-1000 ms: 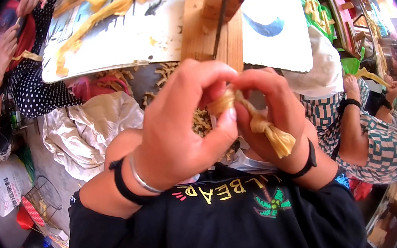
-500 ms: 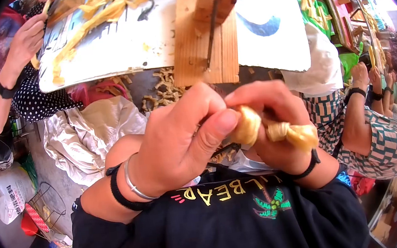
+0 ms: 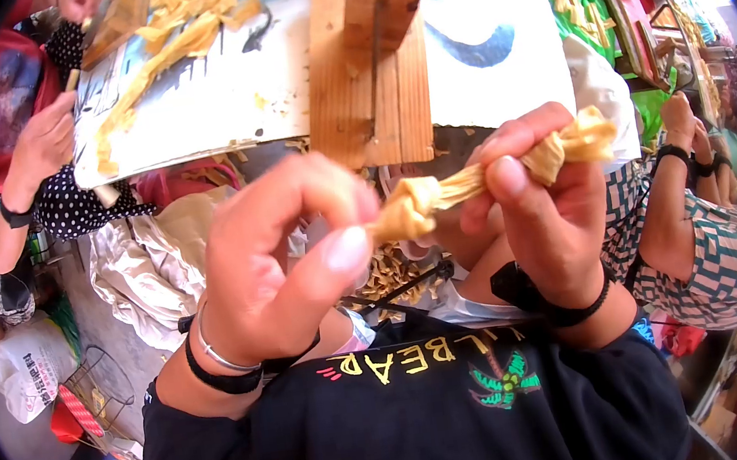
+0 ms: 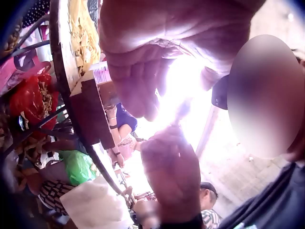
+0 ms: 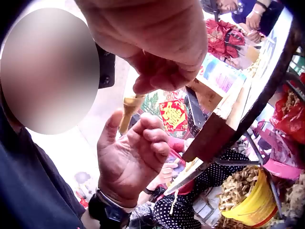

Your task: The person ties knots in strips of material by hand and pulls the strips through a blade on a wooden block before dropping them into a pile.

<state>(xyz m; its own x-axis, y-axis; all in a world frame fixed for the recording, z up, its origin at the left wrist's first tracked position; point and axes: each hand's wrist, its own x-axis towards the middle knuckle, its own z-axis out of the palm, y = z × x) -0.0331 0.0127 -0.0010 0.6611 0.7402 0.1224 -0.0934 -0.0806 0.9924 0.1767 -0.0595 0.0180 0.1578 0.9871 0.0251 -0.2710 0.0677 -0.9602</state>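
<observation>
A wrinkled yellow strip (image 3: 460,185) with a bulky knot (image 3: 409,207) near its left end runs between the hands, above the lap. My right hand (image 3: 559,207) pinches it between thumb and fingers, and a bunched end (image 3: 590,137) sticks out past the fingers. At the knotted end is my left hand (image 3: 271,260), thumb and blurred forefinger curved towards the strip's tip. In the right wrist view the left hand (image 5: 136,160) has its thumb apart from loosely bent fingers, with the strip (image 5: 129,112) hanging between them. Glare hides the strip in the left wrist view.
Ahead stands a white table (image 3: 499,90) with a wooden stand (image 3: 372,110) at its near edge and a thin dark rod on it. Loose yellow strips (image 3: 180,42) lie at its left. A yellow bucket (image 5: 250,205) holds many small pieces. People sit on both sides.
Both hands were close together around the strip. Now they are apart, the left further left, the right turned upward, and the strip stretches between them with its knot in sight.
</observation>
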